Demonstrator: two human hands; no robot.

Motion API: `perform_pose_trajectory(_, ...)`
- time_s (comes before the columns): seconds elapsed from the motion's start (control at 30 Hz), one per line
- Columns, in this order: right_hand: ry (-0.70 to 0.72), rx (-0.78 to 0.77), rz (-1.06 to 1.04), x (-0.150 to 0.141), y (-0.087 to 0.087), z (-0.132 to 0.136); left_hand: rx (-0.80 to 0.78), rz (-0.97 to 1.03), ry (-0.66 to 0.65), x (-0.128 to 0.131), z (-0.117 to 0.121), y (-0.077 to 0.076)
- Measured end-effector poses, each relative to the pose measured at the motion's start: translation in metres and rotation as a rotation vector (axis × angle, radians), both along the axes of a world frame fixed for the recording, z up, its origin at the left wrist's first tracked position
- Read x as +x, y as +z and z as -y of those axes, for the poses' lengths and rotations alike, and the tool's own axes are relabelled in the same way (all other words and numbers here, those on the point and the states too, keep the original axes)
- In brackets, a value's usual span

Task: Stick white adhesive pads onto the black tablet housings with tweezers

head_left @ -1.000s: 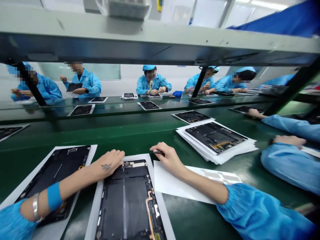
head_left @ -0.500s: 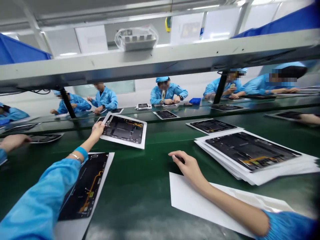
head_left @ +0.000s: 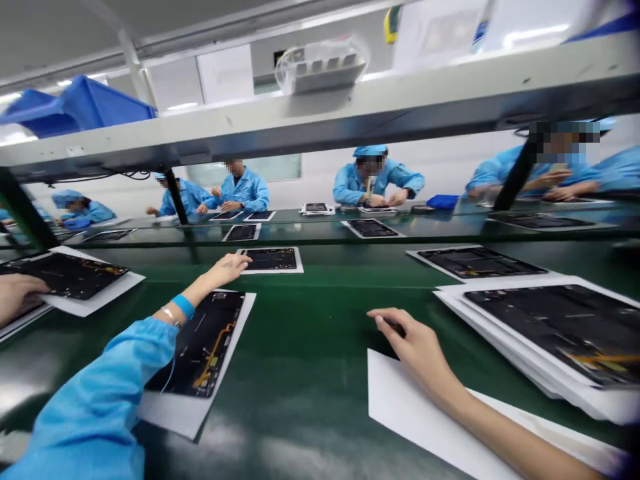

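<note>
My left hand (head_left: 227, 269), with a blue wrist strap, reaches forward with its fingers closed at the left edge of an opened black tablet (head_left: 274, 259) on a white sheet, which lies on the green belt (head_left: 300, 333). Beneath my left forearm lies another opened tablet (head_left: 213, 347) with an orange flex cable, also on white paper. My right hand (head_left: 413, 337) is above the belt beside a blank white sheet (head_left: 395, 393). Its fingers curl round a small dark thing, mostly hidden.
On the right rises a stack of white sheets (head_left: 490, 347) topped by an opened tablet (head_left: 560, 320). At far left a co-worker's hand (head_left: 20, 293) holds a tablet on paper (head_left: 80, 273). A shelf (head_left: 250, 130) crosses above; people in blue work opposite.
The tablet at my left hand was tilted up and now lies flat, farther back on the belt. At far left, another person's hand now has a tablet. The view has turned left.
</note>
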State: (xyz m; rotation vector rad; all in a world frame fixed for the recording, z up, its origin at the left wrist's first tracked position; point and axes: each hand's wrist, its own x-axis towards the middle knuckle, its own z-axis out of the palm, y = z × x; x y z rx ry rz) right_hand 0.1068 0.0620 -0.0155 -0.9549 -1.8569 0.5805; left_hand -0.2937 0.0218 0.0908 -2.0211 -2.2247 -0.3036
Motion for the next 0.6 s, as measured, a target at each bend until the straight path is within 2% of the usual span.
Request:
perform_pose_trajectory(0.07,0.004,-0.016,0.018,0.002,-0.001,0.001,-0.081,-0.059,-0.139,0.011,0.045,-0.002)
perform_pose_trajectory(0.13,-0.001,-0.026,0.034,0.003,-0.001,0.002,-0.139,-0.111,-0.226,0.026,0.098,-0.007)
perform_pose_trajectory(0.23,-0.008,-0.017,0.053,0.005,-0.001,0.003,-0.182,-0.158,-0.262,0.045,0.177,-0.019)
perform_pose_trajectory(0.33,0.003,0.013,0.083,0.004,-0.002,0.004,-0.183,-0.212,-0.256,0.048,0.233,-0.035)
perform_pose_trajectory(0.43,0.003,0.059,0.113,0.003,-0.004,0.005,-0.16,-0.248,-0.241,0.042,0.254,-0.051)
perform_pose_trajectory(0.6,0.022,0.148,0.142,0.004,-0.012,-0.002,-0.148,-0.303,-0.24,0.04,0.25,-0.068)
